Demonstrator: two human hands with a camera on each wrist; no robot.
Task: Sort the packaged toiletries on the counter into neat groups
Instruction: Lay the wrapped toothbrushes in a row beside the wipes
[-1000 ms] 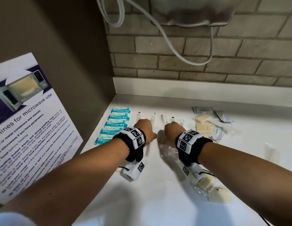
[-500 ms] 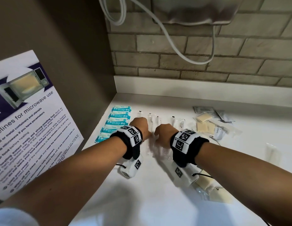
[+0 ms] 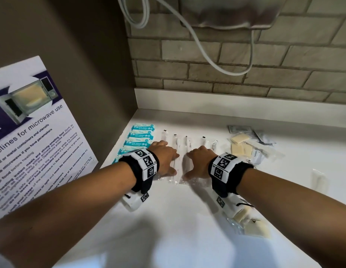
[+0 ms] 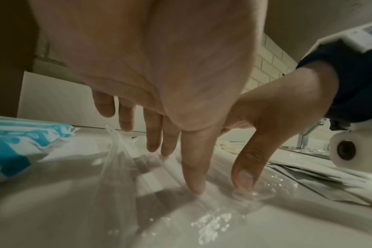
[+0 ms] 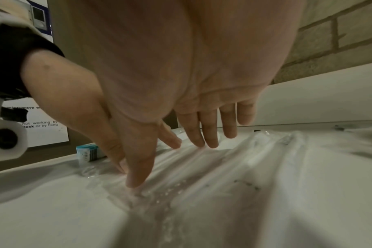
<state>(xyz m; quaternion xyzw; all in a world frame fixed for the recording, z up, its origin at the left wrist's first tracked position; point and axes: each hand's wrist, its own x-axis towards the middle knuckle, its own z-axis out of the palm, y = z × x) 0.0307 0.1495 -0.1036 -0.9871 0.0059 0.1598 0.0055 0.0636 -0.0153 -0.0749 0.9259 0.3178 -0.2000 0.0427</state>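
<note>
Several long toothbrush packets [image 3: 175, 144] in clear wrap lie side by side on the white counter [image 3: 187, 219]. My left hand [image 3: 164, 157] lies flat on the left ones and my right hand [image 3: 200, 161] on the right ones. Both have straight fingers, and the thumbs almost meet. In the left wrist view my left thumb [image 4: 194, 181] and the right thumb [image 4: 243, 176] press the clear wrap [image 4: 212, 216]. The right wrist view shows my right fingers [image 5: 202, 134] spread over the packets [image 5: 234, 167]. A row of teal wipe packets [image 3: 141, 136] lies left of them.
Beige soap packets [image 3: 240, 144] and grey sachets [image 3: 238, 129] lie in a loose pile at the right. More beige packets [image 3: 253, 227] sit under my right forearm, and one clear packet [image 3: 319, 178] lies far right. A brown wall with a microwave poster [image 3: 33, 142] closes the left; a brick wall stands behind.
Both hands have gone from curled to flat on the clear packets and sit closer together. The toothbrush packets now lie closer together and more parallel.
</note>
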